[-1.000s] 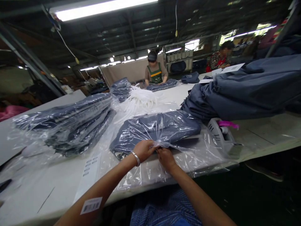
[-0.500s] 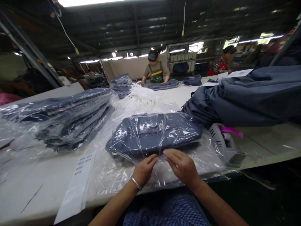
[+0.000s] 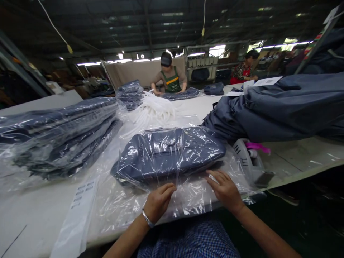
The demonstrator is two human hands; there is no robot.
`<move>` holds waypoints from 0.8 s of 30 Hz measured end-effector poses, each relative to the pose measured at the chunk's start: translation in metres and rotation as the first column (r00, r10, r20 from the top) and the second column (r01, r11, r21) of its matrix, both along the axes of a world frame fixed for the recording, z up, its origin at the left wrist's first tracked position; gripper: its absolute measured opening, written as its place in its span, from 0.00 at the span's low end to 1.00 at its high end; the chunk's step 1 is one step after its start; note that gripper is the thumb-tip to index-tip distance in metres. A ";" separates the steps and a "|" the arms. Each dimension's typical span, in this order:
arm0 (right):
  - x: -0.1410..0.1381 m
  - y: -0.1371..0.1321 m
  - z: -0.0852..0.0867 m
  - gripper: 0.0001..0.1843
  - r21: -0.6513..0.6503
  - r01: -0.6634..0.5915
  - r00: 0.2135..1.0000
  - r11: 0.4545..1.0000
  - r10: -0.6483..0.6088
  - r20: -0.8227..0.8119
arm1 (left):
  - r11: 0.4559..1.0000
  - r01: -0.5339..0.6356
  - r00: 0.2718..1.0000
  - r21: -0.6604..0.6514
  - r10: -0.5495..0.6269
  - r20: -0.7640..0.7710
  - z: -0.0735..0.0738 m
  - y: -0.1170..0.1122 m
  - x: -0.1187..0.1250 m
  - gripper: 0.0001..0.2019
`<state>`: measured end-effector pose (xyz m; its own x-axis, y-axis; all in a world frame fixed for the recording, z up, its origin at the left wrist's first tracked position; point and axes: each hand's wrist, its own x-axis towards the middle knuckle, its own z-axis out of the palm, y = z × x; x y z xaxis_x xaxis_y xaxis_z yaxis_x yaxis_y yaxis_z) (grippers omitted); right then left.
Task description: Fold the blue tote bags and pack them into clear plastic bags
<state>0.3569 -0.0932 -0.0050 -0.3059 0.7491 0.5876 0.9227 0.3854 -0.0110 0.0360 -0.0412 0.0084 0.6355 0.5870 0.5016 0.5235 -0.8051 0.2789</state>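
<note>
A folded navy fabric bag (image 3: pixel 172 157) lies inside a clear plastic bag (image 3: pixel 188 200) right in front of me. My left hand (image 3: pixel 160 201) is at the near side of it, thumb and fingers pinched together on the plastic film, which creases toward the fingertips. My right hand (image 3: pixel 224 190) rests on the film farther right, its fingers apart and slightly bent. On my left wrist is a silver bracelet (image 3: pixel 147 218).
Plastic-wrapped navy pieces are stacked (image 3: pixel 67 134) at left; loose navy fabric goods (image 3: pixel 282 107) are heaped at right. A grey tape dispenser (image 3: pixel 254 165) stands by my right hand. Behind lie white cords (image 3: pixel 156 107). A label sheet (image 3: pixel 76 215) hangs over the edge. A co-worker (image 3: pixel 172 77) works opposite.
My hands were together at the middle of the plastic's near side. My right hand has moved away to the right and its fingers have spread; my left stays pinched on the film.
</note>
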 end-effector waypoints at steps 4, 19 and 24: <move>0.023 -0.012 0.001 0.20 -0.064 -0.093 0.995 0.994 0.094 0.015 | 1.000 0.022 0.999 0.021 -0.021 -0.028 -0.002 -0.002 -0.002 0.15; 0.025 0.066 0.100 0.16 0.142 0.037 0.992 0.989 -0.020 -0.122 | 0.944 -0.292 0.953 0.155 0.300 -0.031 0.108 0.044 -0.036 0.15; 0.036 0.123 0.076 0.24 0.070 0.105 0.994 0.992 -0.106 0.012 | 0.844 -0.489 0.838 0.221 0.525 -0.148 0.091 0.095 -0.075 0.20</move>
<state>0.3934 0.0293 0.0713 -0.2374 0.7351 0.6351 0.9580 0.2855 0.0276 -0.0394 0.0537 0.0990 0.3668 0.7720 0.5192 0.8997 -0.4363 0.0132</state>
